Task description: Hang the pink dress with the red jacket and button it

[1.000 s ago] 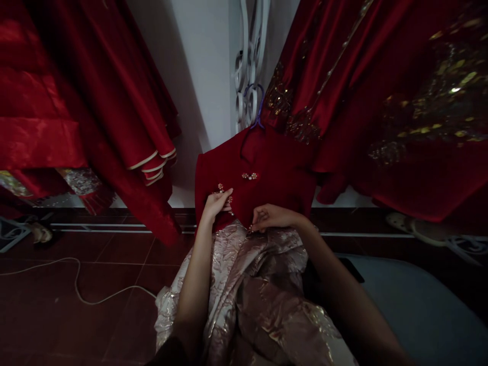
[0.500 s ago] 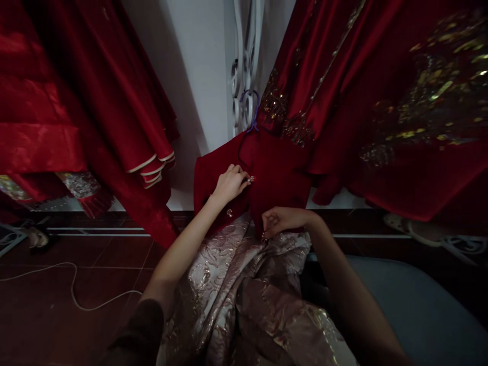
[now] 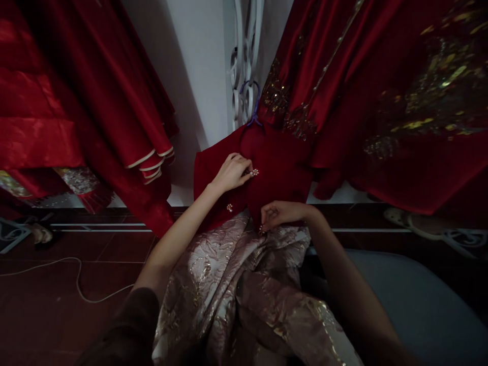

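Observation:
A sleeveless-looking red garment (image 3: pixel 282 157) hangs in front of me from a purple hanger (image 3: pixel 254 112). My left hand (image 3: pixel 233 172) is closed in a pinch on a small jewelled button (image 3: pixel 255 173) near the middle of its front. A second jewelled button (image 3: pixel 229 208) shows lower on the left panel. By the garment's lower edge, my right hand (image 3: pixel 281 213) has its fingers pinched together; a small shiny bit glints at the fingertips, too small to name. Crumpled pinkish-gold brocade fabric (image 3: pixel 217 264) lies over my lap beneath both hands.
Red garments (image 3: pixel 145 112) hang on the left, and sequined red dresses (image 3: pixel 328 91) on the right. Behind the hanger stands a white scrolled metal stand (image 3: pixel 236 109). A grey seat (image 3: pixel 404 300) is at lower right. A pale cable (image 3: pixel 80 279) and shoes (image 3: pixel 40 234) are on the floor.
My left hand, pinching the jewelled button, has shifted slightly up and to the right. The right hand keeps its pinch by the lower edge. The view has tilted slightly.

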Demonstrator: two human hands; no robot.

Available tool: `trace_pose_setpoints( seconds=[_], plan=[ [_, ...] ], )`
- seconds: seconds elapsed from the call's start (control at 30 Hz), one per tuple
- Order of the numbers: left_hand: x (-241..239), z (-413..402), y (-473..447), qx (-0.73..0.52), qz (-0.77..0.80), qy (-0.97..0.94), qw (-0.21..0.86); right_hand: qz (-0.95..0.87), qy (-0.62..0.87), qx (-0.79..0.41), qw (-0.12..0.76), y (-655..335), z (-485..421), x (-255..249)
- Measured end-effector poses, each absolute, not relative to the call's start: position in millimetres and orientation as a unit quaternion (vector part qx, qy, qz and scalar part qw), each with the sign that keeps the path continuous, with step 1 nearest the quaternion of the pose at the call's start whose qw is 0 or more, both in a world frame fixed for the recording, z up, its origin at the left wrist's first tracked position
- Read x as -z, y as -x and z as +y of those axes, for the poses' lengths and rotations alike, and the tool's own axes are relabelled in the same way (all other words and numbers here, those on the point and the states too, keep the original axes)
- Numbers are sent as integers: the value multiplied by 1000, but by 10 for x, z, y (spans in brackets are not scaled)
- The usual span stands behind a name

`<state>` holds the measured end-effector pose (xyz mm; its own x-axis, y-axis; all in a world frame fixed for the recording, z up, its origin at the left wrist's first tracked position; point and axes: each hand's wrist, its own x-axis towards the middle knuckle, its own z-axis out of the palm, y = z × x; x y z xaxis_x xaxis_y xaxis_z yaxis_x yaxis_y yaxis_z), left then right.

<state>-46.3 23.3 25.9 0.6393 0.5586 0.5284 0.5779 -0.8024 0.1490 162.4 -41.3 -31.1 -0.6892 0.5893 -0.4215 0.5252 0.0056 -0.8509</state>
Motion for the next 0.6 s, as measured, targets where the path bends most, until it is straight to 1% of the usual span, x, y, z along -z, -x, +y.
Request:
trace_pose_setpoints(
  seconds=[0.2,0.3,0.4,0.47,0.53,0.6],
  plan=[
    [-319,182,457,322,-315,884,-124,-690,397,-603,50,-1615,-403,283],
    [-295,184,465,360,-318,862,-162,-706,402,-580,59,-1565,-420,216],
    [-269,194,490,375,-293,868,-144,-723,408,-550,87,-1489,-468,84],
    [-260,182,508,360,-290,881,-101,-731,419,-523,133,-1449,-486,-35],
    [-243,149,514,351,-316,879,-59,-732,442,-476,205,-1419,-451,-156],
    [-205,104,494,359,-359,861,-26,-715,474,-413,306,-1379,-335,-250]
  ],
)
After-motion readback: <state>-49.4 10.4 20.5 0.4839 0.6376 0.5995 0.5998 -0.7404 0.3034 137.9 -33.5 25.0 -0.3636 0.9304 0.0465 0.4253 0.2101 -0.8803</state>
